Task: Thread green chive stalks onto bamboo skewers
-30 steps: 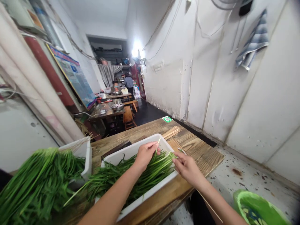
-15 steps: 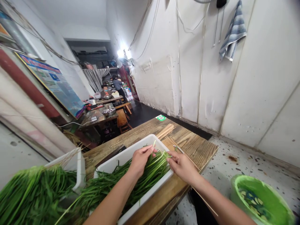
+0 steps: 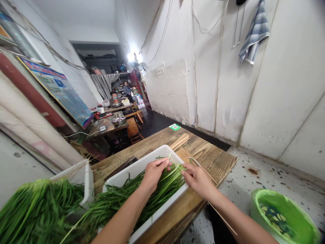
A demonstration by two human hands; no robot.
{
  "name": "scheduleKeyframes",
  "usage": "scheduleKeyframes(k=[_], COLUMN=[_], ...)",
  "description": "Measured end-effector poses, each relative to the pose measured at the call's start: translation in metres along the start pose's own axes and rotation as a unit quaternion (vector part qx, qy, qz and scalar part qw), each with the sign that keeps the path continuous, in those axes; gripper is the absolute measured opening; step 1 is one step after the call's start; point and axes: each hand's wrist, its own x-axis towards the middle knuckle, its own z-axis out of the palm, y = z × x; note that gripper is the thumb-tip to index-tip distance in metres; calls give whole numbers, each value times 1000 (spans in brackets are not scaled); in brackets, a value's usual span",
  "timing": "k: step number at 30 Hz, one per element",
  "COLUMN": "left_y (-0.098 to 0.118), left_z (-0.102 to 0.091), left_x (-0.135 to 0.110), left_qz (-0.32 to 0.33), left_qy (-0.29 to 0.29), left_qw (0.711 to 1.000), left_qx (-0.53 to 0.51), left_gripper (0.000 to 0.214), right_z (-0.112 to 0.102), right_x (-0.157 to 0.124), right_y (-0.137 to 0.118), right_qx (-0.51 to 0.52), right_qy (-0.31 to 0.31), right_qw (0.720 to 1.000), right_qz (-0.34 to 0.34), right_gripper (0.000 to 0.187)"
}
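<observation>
Over a white tub [image 3: 166, 149] full of green garlic chives [image 3: 152, 193], both my hands work at the pale stem ends. My left hand [image 3: 154, 171] pinches a chive stalk, its light tip sticking up past thumb and forefinger. Close by on the right, my right hand [image 3: 195, 176] is closed, fingertips at the bunch of pale stem ends. A thin bamboo skewer [image 3: 223, 219] comes out below my right wrist, in line with that grip; the part inside the hand is hidden.
More bamboo skewers [image 3: 180, 141] lie on the wooden table [image 3: 220, 159]. A second white container [image 3: 88, 183] at left carries a heap of chives [image 3: 38, 203]. A green bucket [image 3: 299, 217] stands on the floor at right. Two people are far back, near other tables.
My hands hold nearly the same pose over the tub, and the view has shifted slightly. In the background, the standing person has turned and straightened.
</observation>
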Motion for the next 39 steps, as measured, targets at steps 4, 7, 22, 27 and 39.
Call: scheduleKeyframes(k=[4,7,22,27,39], left_y=[1,0,-7,-3,9], left_z=[1,0,0,2,-13], left_x=[0,0,2,-1,2], left_qz=[4,0,38,52,101], left_qy=[7,5,13,7,-60], left_qw=[1000,1000,998,996,966], left_qx=[4,7,38,70,230], left_gripper=[39,40,31,27,28], right_z=[0,0,3,6,-8], right_x=[0,0,-1,0,-24], right_y=[-1,-1,3,8,0], right_qx=[-9,-8,-7,-15,15], right_qy=[-3,2,5,19,-10], right_qw=[1000,1000,1000,1000,1000], right_qz=[4,4,8,1,-5], right_gripper=[20,19,17,18,35])
